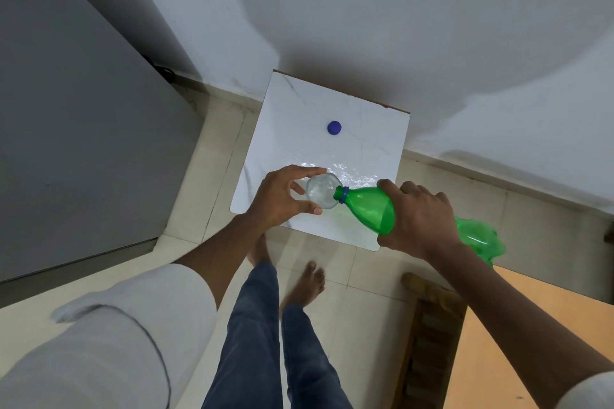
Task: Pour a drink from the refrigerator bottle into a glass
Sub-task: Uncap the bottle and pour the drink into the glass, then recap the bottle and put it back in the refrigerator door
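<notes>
1. The wall (398, 26) is big and white, and it fills the top of the view.
2. The fridge (76, 143) is a big grey box on the left side. It stands on the pale tiled floor (358, 262).
3. The table (299, 116) is white and square. It stands against the wall, to the right of the fridge.
4. The person stands at the near edge of the table. You can see blue trousers (255, 342) and bare feet (307, 285) on the floor.
5. The bottle (368, 206) is green and see-through. It lies almost flat in the air, over the near right part of the table. Its long side runs left to right. Its open mouth points left and a bit away, at the glass. Its bottom end points right and toward the person, past the table edge.
6. The right hand (422, 219) is wrapped around the middle of the bottle and holds it tight.
7. The left hand (282, 199) is curled around the glass (322, 191) from the left side. The thumb is on the near side and the fingers (309, 172) are on the far side.
8. The glass is clear and stands on the near part of the table. The bottle mouth touches its right rim. I cannot tell how much drink is in it.
9. The cap (334, 128) is small and blue. It lies on the table, well behind the glass, and nothing touches it.
</notes>
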